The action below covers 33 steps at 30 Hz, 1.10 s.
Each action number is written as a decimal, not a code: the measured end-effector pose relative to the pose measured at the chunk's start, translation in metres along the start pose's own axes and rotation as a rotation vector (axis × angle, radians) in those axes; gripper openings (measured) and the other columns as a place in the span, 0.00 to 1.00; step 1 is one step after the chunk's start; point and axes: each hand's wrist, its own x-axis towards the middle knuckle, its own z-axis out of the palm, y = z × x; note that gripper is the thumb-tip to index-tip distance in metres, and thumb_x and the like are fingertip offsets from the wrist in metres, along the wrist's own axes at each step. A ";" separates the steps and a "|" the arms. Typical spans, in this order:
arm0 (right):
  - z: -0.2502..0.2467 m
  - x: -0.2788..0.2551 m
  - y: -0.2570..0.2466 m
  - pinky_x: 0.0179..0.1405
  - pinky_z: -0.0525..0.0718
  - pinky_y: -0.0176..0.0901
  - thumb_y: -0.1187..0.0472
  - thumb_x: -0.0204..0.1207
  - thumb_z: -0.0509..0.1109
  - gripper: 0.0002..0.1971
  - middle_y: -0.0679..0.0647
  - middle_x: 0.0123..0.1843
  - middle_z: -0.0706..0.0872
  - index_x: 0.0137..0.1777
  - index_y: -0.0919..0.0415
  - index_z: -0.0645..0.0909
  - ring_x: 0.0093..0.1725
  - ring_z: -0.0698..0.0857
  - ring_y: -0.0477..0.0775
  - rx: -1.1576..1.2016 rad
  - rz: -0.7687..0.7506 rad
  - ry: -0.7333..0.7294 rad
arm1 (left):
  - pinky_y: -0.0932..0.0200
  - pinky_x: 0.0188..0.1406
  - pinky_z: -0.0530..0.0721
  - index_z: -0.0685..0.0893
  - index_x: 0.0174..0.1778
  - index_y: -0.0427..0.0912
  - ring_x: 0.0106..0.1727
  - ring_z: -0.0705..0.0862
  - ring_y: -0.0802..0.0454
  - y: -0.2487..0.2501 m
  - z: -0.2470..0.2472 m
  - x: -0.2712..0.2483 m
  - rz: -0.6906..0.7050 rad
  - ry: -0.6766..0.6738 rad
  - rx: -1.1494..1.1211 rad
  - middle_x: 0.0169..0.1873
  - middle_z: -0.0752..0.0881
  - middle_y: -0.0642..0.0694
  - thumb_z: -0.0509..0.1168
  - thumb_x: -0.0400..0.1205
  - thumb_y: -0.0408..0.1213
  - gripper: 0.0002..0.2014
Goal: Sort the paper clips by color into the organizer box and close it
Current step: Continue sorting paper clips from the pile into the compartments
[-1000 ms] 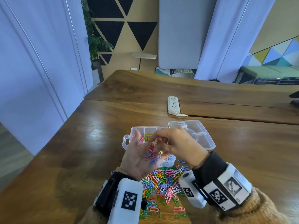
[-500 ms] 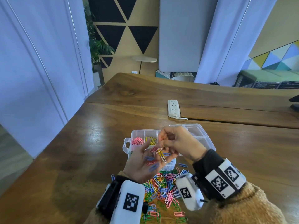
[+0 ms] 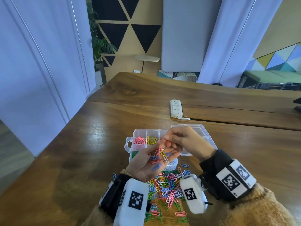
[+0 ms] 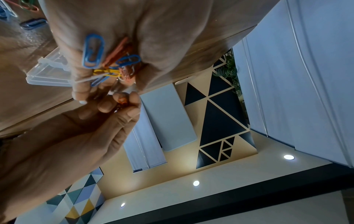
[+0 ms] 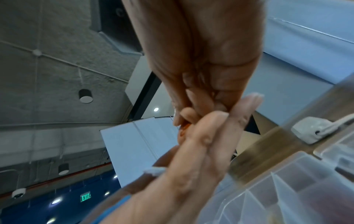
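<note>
Right hand (image 3: 184, 141) rose, pinching orange clip (image 4: 122, 100); "EXIT" sign (image 5: 85, 196)

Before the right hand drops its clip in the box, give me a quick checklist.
1. Right hand pinches an orange clip: ok.
2. Left hand cups the other clips: ok.
3. Box lid open: ok.
4. Pink, yellow and green compartments already started: ok.
5. Orange compartment: cannot tell, hands cover it.
6. Pile sorted: not ok.
</note>
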 end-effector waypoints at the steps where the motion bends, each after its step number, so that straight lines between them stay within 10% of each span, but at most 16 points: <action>1: 0.001 0.000 0.001 0.26 0.79 0.35 0.68 0.79 0.64 0.08 0.54 0.29 0.82 0.45 0.74 0.82 0.32 0.78 0.54 -0.002 0.015 -0.012 | 0.35 0.52 0.82 0.88 0.44 0.22 0.49 0.89 0.35 0.000 -0.002 0.001 -0.006 0.007 0.002 0.49 0.87 0.26 0.57 0.83 0.38 0.21; 6: 0.008 -0.003 -0.005 0.22 0.79 0.35 0.70 0.73 0.72 0.04 0.61 0.33 0.79 0.40 0.61 0.82 0.29 0.76 0.51 -0.103 -0.025 -0.049 | 0.31 0.56 0.78 0.87 0.47 0.19 0.52 0.89 0.34 0.002 -0.007 0.002 -0.041 -0.008 -0.019 0.51 0.87 0.27 0.49 0.84 0.55 0.37; 14: 0.012 0.002 -0.011 0.32 0.72 0.23 0.64 0.68 0.77 0.06 0.41 0.27 0.77 0.44 0.60 0.86 0.26 0.77 0.33 -0.565 -0.229 -0.085 | 0.34 0.41 0.86 0.89 0.30 0.30 0.43 0.90 0.37 0.000 -0.003 -0.006 -0.020 -0.010 0.050 0.37 0.90 0.32 0.46 0.85 0.58 0.39; 27: 0.015 0.001 -0.009 0.40 0.68 0.16 0.69 0.69 0.74 0.05 0.58 0.44 0.87 0.44 0.68 0.87 0.44 0.79 0.45 -0.649 -0.460 -0.164 | 0.35 0.55 0.77 0.91 0.35 0.31 0.40 0.91 0.39 0.001 -0.003 -0.004 -0.002 0.042 0.079 0.35 0.89 0.32 0.43 0.85 0.59 0.40; 33: 0.018 0.006 -0.006 0.46 0.75 0.38 0.70 0.71 0.70 0.05 0.59 0.46 0.84 0.45 0.69 0.85 0.46 0.83 0.55 -0.706 -0.473 -0.227 | 0.34 0.56 0.80 0.91 0.41 0.29 0.45 0.90 0.37 -0.002 -0.008 -0.002 -0.001 0.045 0.038 0.43 0.89 0.29 0.46 0.85 0.59 0.38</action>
